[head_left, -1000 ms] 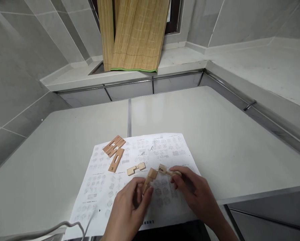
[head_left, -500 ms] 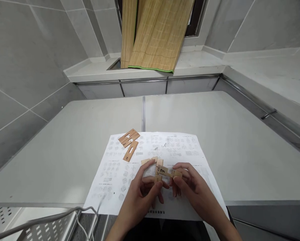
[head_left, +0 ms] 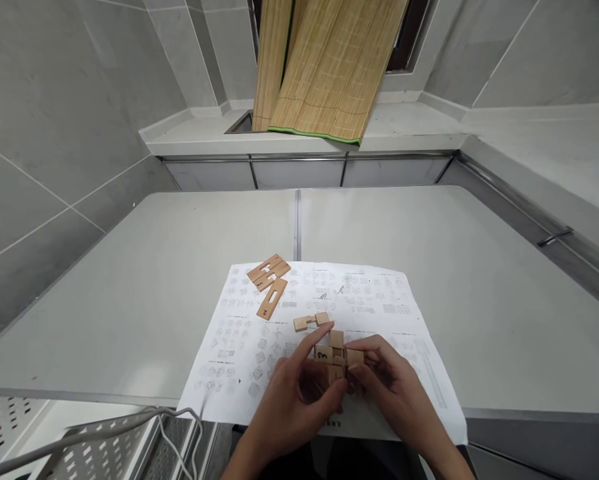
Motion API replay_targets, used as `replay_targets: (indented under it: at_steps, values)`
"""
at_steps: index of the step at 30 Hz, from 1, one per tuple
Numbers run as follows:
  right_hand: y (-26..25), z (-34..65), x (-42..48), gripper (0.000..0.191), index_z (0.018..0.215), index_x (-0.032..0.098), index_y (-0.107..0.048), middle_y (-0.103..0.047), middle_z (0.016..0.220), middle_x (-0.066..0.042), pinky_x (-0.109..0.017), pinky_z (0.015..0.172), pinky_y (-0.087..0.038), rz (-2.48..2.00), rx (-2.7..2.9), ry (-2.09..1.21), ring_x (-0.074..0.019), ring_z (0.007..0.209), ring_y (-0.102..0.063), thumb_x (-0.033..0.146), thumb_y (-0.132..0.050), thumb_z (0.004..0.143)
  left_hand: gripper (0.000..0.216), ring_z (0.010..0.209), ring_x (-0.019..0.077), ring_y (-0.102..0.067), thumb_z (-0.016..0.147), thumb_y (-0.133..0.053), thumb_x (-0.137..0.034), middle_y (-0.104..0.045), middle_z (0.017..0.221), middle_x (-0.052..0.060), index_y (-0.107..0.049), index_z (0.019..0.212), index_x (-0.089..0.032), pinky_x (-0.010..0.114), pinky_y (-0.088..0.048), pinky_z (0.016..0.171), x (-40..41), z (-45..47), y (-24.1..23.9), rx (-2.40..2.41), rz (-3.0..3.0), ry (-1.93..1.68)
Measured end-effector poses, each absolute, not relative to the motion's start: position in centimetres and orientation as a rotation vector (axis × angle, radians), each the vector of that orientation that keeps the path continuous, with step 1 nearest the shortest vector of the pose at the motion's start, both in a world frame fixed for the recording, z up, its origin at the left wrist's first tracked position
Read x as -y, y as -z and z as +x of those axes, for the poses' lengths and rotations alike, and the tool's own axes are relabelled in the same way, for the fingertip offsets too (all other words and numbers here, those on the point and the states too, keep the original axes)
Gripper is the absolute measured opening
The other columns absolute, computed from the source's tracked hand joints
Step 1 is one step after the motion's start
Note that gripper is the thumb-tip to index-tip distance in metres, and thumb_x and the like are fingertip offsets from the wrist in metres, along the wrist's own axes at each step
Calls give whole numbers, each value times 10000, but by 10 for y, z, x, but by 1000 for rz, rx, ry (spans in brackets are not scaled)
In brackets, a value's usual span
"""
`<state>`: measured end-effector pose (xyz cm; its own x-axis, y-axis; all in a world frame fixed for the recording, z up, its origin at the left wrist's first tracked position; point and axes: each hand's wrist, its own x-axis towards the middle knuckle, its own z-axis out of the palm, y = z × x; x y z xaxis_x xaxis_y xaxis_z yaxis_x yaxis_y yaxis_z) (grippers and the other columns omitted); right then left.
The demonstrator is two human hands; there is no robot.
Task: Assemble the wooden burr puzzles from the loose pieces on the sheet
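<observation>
Head camera looks down on the white table (head_left: 429, 267) and a printed sheet (head_left: 379, 300). Over its near edge my left hand (head_left: 289, 400) and right hand (head_left: 394, 393) together pinch interlocked wooden puzzle pieces (head_left: 335, 357), with a notched piece (head_left: 311, 321) just beyond.

Three loose wooden pieces (head_left: 272, 298), one joined cluster (head_left: 335, 357) (its parts uncountable), one printed sheet (head_left: 379, 300), two bamboo mats (head_left: 329, 67).
</observation>
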<state>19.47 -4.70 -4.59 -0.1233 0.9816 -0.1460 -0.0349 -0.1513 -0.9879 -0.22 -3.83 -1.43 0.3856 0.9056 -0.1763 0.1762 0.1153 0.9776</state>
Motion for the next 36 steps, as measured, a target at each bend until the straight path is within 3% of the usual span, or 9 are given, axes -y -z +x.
replay_targets:
  at_steps: [6, 13, 23, 31, 36]
  values:
    - [49, 199, 44, 354, 1039, 238, -678, -694, 725, -1, -288, 632, -490, -1259, 1282, -1442, -185, 657, -640, 590, -664, 998, 638, 819, 193, -747, 910, -751, -279, -812, 953, 2, -529, 1508, -305, 290, -576, 754, 40, -4, 14, -1159, 1486, -737]
    - [40, 196, 41, 427, 897, 231, -671, -654, 679, 1, -283, 625, -483, -1350, 1296, -1331, -191, 652, -624, 651, -646, 971, 589, 747, 158, -704, 848, -815, -239, -776, 892, -29, -596, 1391, -307, 242, -555, 706, 39, -6, 16, -1105, 1525, -707]
    - [36, 190, 40, 413, 932, 224, -657, -590, 605, 30, -253, 516, -429, -1404, 1193, -1359, -163, 551, -559, 634, -635, 975, 692, 720, 150, -671, 763, -921, -282, -746, 857, -37, -609, 1380, -297, 243, -542, 699, 39, -7, 15, -1122, 1446, -640]
    - [34, 188, 41, 425, 923, 233, -669, -644, 657, 10, -270, 533, -479, -1451, 1207, -1304, -177, 564, -596, 646, -595, 988, 737, 739, 172, -696, 755, -916, -260, -780, 899, 2, -575, 1408, -269, 277, -555, 713, 37, -7, 20, -1058, 1365, -648]
    - [32, 190, 40, 426, 1078, 250, -668, -674, 696, -4, -313, 616, -525, -1564, 1235, -1164, -219, 656, -654, 641, -505, 1040, 719, 772, 172, -695, 750, -904, -229, -772, 938, 4, -596, 1398, -272, 271, -548, 712, 42, -7, 18, -1075, 1298, -759]
